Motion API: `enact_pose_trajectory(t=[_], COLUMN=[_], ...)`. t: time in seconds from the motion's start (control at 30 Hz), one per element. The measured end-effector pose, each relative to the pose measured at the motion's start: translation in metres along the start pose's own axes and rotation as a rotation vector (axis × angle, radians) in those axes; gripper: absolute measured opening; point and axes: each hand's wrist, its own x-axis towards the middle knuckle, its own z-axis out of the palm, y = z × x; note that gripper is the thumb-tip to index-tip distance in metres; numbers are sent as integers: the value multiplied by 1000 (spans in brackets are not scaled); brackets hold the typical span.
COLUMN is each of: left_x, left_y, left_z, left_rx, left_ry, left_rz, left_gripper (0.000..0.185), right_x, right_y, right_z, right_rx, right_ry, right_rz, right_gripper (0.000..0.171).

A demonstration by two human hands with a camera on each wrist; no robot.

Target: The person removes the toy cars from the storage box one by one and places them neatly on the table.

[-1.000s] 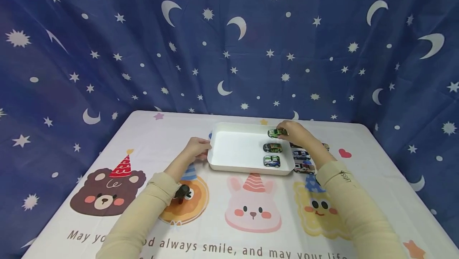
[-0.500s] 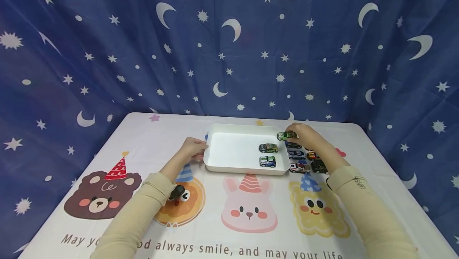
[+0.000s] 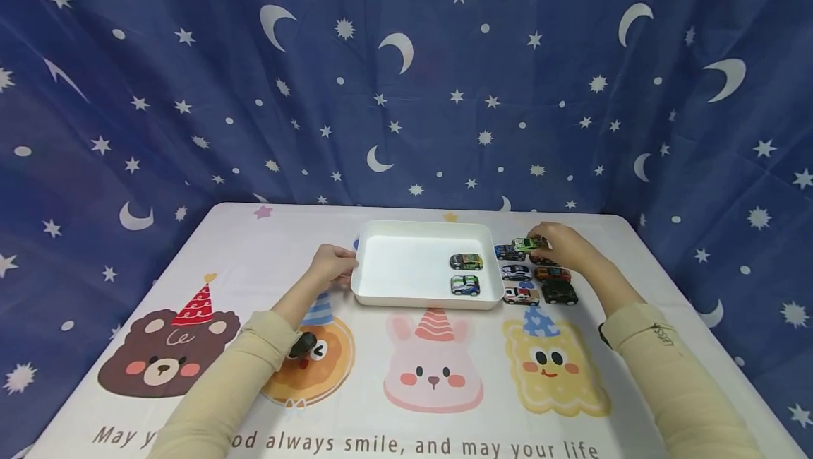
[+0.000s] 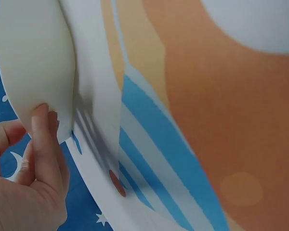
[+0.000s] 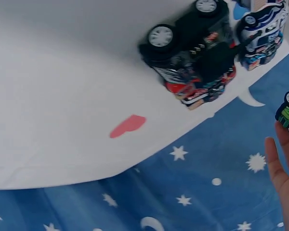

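My left hand (image 3: pixel 333 263) grips the left rim of a white tray (image 3: pixel 387 298), with thumb and fingers on its wall (image 4: pixel 43 62) in the left wrist view. A green toy car (image 3: pixel 526 244) is pinched in the fingers of my right hand (image 3: pixel 565 246), just right of the tray. Below and around it sit several toy cars, among them a blue one (image 3: pixel 509 253), a white and red one (image 3: pixel 521 296), an orange one (image 3: pixel 552 273) and a black one (image 3: pixel 560 293). Inside the tray, at its right side, stand a dark patterned car (image 3: pixel 466 262) and a white-blue-green car (image 3: pixel 466 285).
A small dark object (image 3: pixel 303 344) lies beside the left sleeve, too partly covered to identify. Cartoon prints cover the white tablecloth (image 3: pixel 444 374). Behind the table's far edge hangs a blue curtain (image 3: pixel 330 162) with moons and stars.
My right hand has carried the green toy car from the tray's back right corner over the right rim, to above the cars outside. The left hand stays on the tray.
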Motion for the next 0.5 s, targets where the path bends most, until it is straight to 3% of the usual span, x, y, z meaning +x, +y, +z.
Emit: enact_pose_trajectory(t=[0.23,0.5], left_x=[1,0], left_y=[-3,-1], left_z=[0,2], left_rx=[15,43], left_ry=[21,29], left_rz=[53,57], left_gripper=[35,34], right_x=[-10,-26], right_y=[17,43], right_z=[3,0], right_rx=[-15,-40], right_ry=[-15,2], right_rz=[-20,-42], right_gripper=[26,24])
